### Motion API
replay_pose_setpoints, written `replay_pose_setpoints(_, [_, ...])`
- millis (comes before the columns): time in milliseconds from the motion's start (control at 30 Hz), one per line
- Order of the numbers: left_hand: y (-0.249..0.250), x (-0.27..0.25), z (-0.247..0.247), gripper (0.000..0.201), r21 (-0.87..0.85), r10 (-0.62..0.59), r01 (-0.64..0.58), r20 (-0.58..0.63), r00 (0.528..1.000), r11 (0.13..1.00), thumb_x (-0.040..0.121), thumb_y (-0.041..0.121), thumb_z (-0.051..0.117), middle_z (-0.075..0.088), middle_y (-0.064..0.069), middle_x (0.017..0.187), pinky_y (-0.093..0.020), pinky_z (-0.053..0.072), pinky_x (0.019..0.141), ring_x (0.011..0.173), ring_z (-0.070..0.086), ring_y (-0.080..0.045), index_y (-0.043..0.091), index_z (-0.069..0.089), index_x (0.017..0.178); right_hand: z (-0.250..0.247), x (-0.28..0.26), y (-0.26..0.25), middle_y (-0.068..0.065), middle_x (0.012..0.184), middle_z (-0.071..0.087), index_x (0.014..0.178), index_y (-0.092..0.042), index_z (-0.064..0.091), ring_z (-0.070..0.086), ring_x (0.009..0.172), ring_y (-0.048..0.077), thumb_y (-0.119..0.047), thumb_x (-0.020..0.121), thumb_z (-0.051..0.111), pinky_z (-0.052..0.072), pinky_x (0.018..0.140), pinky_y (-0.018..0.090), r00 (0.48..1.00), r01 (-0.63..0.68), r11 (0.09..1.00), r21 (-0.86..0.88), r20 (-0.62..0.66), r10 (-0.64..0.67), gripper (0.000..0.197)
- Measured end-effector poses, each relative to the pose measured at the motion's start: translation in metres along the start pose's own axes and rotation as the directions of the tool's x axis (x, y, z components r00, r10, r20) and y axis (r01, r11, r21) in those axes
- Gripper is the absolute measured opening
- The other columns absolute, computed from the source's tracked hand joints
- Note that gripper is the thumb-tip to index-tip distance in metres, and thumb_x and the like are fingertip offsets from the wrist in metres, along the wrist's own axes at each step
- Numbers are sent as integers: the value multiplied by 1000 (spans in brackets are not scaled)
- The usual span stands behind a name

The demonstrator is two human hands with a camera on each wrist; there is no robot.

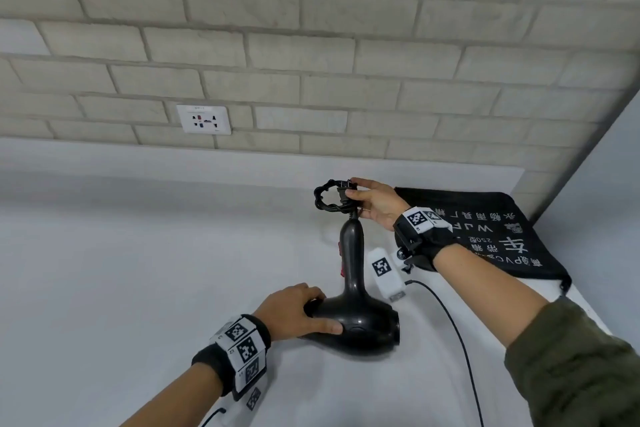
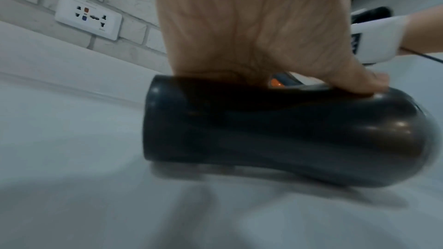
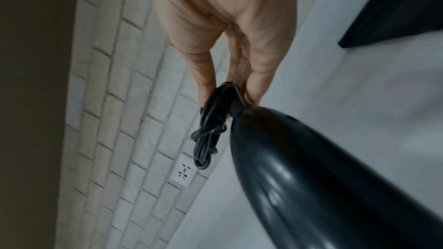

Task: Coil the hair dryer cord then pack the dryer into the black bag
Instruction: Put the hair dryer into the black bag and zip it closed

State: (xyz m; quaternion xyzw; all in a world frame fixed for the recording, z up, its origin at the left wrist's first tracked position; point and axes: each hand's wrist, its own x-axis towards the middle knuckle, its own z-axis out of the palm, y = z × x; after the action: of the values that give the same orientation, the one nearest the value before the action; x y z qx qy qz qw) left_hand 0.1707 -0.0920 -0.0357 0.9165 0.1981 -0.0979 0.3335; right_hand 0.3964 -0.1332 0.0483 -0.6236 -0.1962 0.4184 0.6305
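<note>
On the white surface [image 1: 138, 253] below a brick wall, the hair dryer [image 1: 353, 315] lies under the gripping left hand [image 1: 294, 312] while the right hand [image 1: 375, 201] pinches its coiled cord [image 1: 327, 198]; the black bag [image 1: 485, 236] beside the dryer awaits packing.

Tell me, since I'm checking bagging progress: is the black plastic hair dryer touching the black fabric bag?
Apart. The head view shows white tabletop between the black plastic hair dryer and the black fabric bag.
</note>
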Motion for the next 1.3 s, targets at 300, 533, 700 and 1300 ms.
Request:
replay_pose_setpoints(300, [-1, -38, 30, 75, 92, -4, 11, -83, 997, 996, 63, 85, 18, 63, -5, 86, -34, 43, 73, 80, 57, -22, 19, 49, 81, 20, 21, 45, 0, 39, 62, 84, 0, 55, 61, 37, 8, 13, 87, 48, 49, 36, 19, 955, -267, 915, -304, 46, 294, 14])
replay_pose_setpoints(533, [2, -40, 33, 86, 87, -36, 44, -89, 995, 995, 65, 83, 11, 64, -7, 91, -39, 47, 79, 86, 58, -24, 14, 57, 88, 14, 43, 68, 16, 94, 70, 102, 4, 64, 67, 90, 31, -3, 75, 70, 51, 94, 41, 945, -225, 717, -660, 32, 326, 28])
replay_pose_setpoints(700, [5, -37, 30, 91, 89, -18, 26, -91, 996, 996, 64, 84, 7, 61, -8, 90, -40, 47, 81, 86, 56, -23, 13, 59, 87, 10, 31, 65, 26, 98, 67, 115, 14, 55, 66, 92, 37, -7, 75, 71, 51, 93, 48, 962, -190, 638, -747, -12, 272, 47])
replay_pose_setpoints(1300, [42, -8, -3, 67, -66, -50, 53, 56, 997, 996, 85, 65, 22, 65, -6, 99, -34, 41, 94, 94, 58, -24, 13, 61, 103, -102, -99, 66, 23, 99, 65, 114, 5, 58, 62, 68, 22, -18, 82, 65, 44, 56, 23, 951, -272, 577, -770, -305, 41, 40])
